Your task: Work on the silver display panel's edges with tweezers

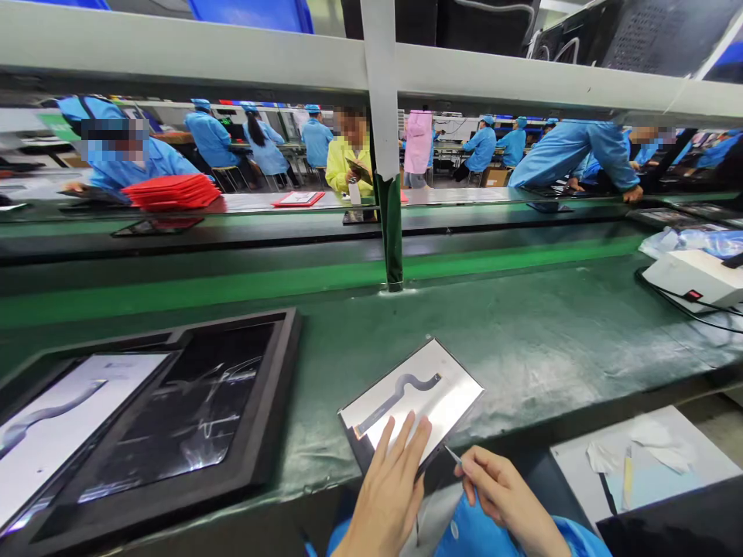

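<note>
A display panel (450, 387) with a shiny silvery back and a dark ribbon cable (400, 393) lies tilted over the near edge of the green bench. My left hand (395, 480) grips it at its near edge, its fingers laid across the back and its thumb partly hidden at the side. In a pinch, my right hand (499, 487) holds a thin pointed metal tool (453, 455). The tool's tip is at the panel's lower right edge; whether it touches is hard to tell. Most of the tool is hidden by my fingers.
At left is a black foam tray (279, 379) with a similar panel (63, 418) and a dark glossy sheet (174, 410). A white box with cables (696, 277) stands at right. A metal post (390, 232) rises behind the panel. Co-workers sit across the line.
</note>
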